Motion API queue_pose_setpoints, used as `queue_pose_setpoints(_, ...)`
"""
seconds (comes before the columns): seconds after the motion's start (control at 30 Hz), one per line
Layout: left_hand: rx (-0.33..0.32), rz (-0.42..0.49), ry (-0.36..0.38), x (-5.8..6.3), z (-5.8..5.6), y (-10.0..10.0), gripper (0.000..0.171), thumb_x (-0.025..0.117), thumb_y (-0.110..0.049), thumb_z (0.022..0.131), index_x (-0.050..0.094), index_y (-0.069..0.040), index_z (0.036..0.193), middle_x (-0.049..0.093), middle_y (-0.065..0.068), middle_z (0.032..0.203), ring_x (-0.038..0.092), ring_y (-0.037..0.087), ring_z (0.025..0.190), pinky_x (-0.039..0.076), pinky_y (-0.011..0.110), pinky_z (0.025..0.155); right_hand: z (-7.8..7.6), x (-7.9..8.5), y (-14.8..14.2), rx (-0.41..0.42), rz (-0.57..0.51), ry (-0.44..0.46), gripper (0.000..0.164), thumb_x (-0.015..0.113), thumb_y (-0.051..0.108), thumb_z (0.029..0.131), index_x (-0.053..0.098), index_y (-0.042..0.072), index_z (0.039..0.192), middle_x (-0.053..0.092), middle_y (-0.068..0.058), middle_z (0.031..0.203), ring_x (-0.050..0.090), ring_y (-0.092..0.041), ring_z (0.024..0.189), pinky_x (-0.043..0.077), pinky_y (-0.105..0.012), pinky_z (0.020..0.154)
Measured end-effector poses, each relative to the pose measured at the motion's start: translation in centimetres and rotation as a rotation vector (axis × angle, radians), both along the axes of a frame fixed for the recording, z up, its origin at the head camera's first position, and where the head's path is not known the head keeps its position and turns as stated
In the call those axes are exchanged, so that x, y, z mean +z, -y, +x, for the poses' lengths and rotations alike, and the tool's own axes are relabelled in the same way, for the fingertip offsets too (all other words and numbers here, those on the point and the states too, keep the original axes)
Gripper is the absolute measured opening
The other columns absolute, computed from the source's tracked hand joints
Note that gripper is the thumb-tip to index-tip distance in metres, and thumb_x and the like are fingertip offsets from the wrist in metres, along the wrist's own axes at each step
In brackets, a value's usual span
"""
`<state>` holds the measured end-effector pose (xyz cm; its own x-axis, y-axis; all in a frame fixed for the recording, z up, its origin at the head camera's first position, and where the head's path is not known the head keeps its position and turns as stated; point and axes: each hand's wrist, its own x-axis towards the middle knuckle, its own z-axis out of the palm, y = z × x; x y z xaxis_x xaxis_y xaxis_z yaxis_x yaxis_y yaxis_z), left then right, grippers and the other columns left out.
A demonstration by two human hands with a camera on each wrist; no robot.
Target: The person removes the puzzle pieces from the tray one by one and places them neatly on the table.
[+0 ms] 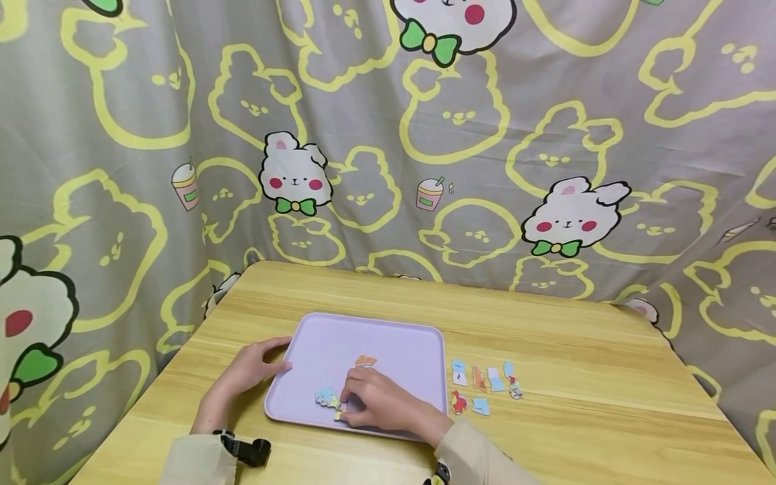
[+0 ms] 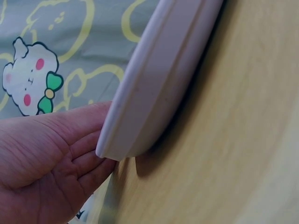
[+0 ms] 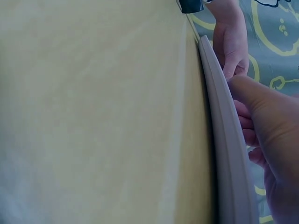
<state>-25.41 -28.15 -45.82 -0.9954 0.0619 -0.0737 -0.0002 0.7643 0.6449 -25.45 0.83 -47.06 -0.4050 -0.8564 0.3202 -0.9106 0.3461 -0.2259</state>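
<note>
A lilac tray (image 1: 400, 343) lies on the wooden table. Along its left rim my left hand (image 1: 254, 367) rests with fingers extended; the left wrist view shows that hand (image 2: 51, 158) against the tray's side. Inside the tray, near the front, my right hand (image 1: 384, 401) pinches a small puzzle piece (image 1: 339, 415) between thumb and fingers, beside joined blue and yellow puzzle pieces (image 1: 325, 395). An orange puzzle piece (image 1: 365, 361) lies just beyond that hand. The right wrist view has the right hand (image 3: 278, 135) behind the tray's edge, which hides the pieces.
Several loose puzzle pieces (image 1: 479, 377) lie on the table (image 1: 582, 391) right of the tray, among them a red one (image 1: 459, 402) and a light blue one (image 1: 481, 406). A patterned curtain (image 1: 376, 121) hangs behind the table and at its sides.
</note>
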Motion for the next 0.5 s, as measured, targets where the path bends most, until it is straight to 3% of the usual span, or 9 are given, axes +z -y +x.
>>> queue_pose_setpoints(0.27,-0.012,-0.002,-0.008,0.1,0.1,-0.1,0.054,0.070,-0.025,0.090,0.055,-0.005,0.138,0.050,0.028,0.143,0.041,0.051,0.135,0.036,0.064,0.110,0.8,-0.2,0.0,-0.032,-0.146,0.115,0.018,0.074,0.029,0.086,0.066,0.015,0.094,0.061,0.007,0.095,0.053,0.000,0.086,0.044,-0.005,0.083)
queue_pose_setpoints(0.5,-0.014,0.005,-0.008,0.1,0.1,0.0,0.054,0.070,-0.025,0.091,0.054,-0.004,0.138,0.050,0.028,0.143,0.040,0.051,0.136,0.036,0.064,0.110,1.3,-0.4,0.2,-0.028,-0.347,0.062,0.025,0.080,0.020,0.077,0.061,0.012,0.091,0.059,0.004,0.089,0.053,-0.009,0.080,0.044,-0.014,0.083)
